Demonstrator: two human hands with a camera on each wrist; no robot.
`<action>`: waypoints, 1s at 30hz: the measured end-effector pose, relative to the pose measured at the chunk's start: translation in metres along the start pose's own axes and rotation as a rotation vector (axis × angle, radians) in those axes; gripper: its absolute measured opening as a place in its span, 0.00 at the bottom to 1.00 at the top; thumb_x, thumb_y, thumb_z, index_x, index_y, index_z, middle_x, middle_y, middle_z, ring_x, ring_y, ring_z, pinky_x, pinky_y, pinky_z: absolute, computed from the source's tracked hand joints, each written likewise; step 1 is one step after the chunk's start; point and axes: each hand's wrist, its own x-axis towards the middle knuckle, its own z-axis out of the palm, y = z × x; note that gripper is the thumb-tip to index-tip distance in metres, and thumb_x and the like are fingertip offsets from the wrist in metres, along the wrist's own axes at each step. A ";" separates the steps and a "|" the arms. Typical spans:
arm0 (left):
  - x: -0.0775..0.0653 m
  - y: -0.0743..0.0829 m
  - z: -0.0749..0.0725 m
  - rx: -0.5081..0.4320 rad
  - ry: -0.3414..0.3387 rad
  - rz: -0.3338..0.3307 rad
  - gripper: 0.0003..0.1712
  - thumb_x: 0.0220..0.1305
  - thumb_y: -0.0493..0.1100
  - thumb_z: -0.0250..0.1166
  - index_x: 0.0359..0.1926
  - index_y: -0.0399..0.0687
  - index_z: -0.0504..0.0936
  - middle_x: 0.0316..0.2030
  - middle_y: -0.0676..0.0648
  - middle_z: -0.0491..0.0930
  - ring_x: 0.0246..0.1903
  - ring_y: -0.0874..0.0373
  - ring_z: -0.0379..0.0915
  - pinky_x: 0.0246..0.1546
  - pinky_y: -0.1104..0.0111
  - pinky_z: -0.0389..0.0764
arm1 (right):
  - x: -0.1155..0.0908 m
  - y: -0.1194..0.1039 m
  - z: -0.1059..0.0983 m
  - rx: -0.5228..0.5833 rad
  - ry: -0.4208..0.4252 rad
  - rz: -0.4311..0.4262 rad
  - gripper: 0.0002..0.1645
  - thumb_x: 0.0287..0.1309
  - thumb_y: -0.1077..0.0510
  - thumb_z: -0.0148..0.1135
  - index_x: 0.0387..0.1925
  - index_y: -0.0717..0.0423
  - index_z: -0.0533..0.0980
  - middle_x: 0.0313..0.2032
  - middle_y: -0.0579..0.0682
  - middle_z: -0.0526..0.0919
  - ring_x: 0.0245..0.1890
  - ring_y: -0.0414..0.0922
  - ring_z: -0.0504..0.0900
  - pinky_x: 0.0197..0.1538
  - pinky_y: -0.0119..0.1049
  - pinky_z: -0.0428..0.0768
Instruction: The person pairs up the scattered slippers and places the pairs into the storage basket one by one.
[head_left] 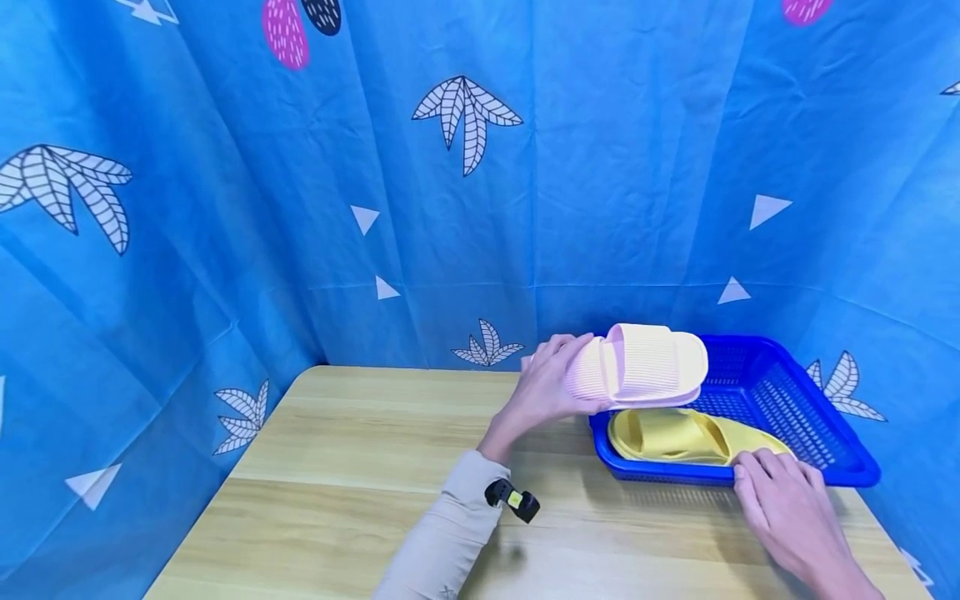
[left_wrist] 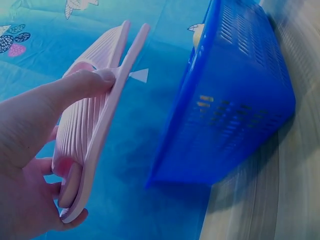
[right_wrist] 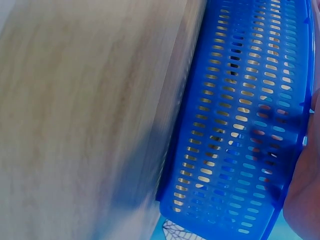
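A pair of pale pink slippers [head_left: 648,362], stacked together with ribbed straps, is held up over the left part of a blue basket [head_left: 795,392]. My left hand [head_left: 551,379] grips them at one end; in the left wrist view the thumb lies across the pink slippers [left_wrist: 97,115] and the other fingers curl round behind. A yellow slipper [head_left: 667,435] lies inside the basket along its near wall. My right hand [head_left: 791,508] holds the basket's near rim, its fingers bent over the edge close to the yellow slipper. The right wrist view shows the perforated side of the basket [right_wrist: 235,115].
The basket stands on a light wooden table [head_left: 360,450], near its right back corner. A blue patterned curtain [head_left: 600,208] hangs behind the table and on both sides. A black strap device [head_left: 513,500] sits on the left sleeve.
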 end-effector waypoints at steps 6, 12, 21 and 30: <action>0.018 0.013 0.008 0.031 -0.050 -0.018 0.58 0.47 0.69 0.78 0.77 0.61 0.65 0.66 0.51 0.70 0.61 0.54 0.66 0.49 0.61 0.66 | 0.001 -0.002 -0.002 -0.006 -0.010 0.009 0.11 0.74 0.57 0.50 0.41 0.55 0.79 0.41 0.57 0.82 0.46 0.61 0.76 0.48 0.63 0.64; 0.034 0.023 0.020 0.034 -0.106 -0.054 0.56 0.46 0.73 0.76 0.75 0.63 0.68 0.66 0.53 0.72 0.61 0.56 0.68 0.46 0.63 0.68 | 0.001 -0.002 -0.003 -0.013 -0.023 0.026 0.11 0.74 0.56 0.51 0.40 0.55 0.79 0.40 0.57 0.82 0.45 0.61 0.76 0.47 0.63 0.64; 0.049 0.024 0.036 0.019 -0.135 -0.051 0.55 0.45 0.74 0.76 0.73 0.63 0.70 0.65 0.55 0.72 0.61 0.59 0.67 0.48 0.64 0.68 | 0.002 0.000 -0.002 -0.025 -0.057 0.042 0.12 0.75 0.55 0.50 0.41 0.55 0.79 0.40 0.57 0.82 0.45 0.62 0.76 0.46 0.64 0.65; 0.061 0.022 0.055 -0.006 -0.181 -0.079 0.56 0.47 0.75 0.74 0.75 0.63 0.69 0.65 0.54 0.70 0.63 0.59 0.65 0.53 0.59 0.70 | 0.000 -0.004 -0.002 -0.026 -0.082 0.059 0.12 0.75 0.55 0.50 0.40 0.54 0.78 0.40 0.55 0.80 0.45 0.60 0.75 0.47 0.64 0.64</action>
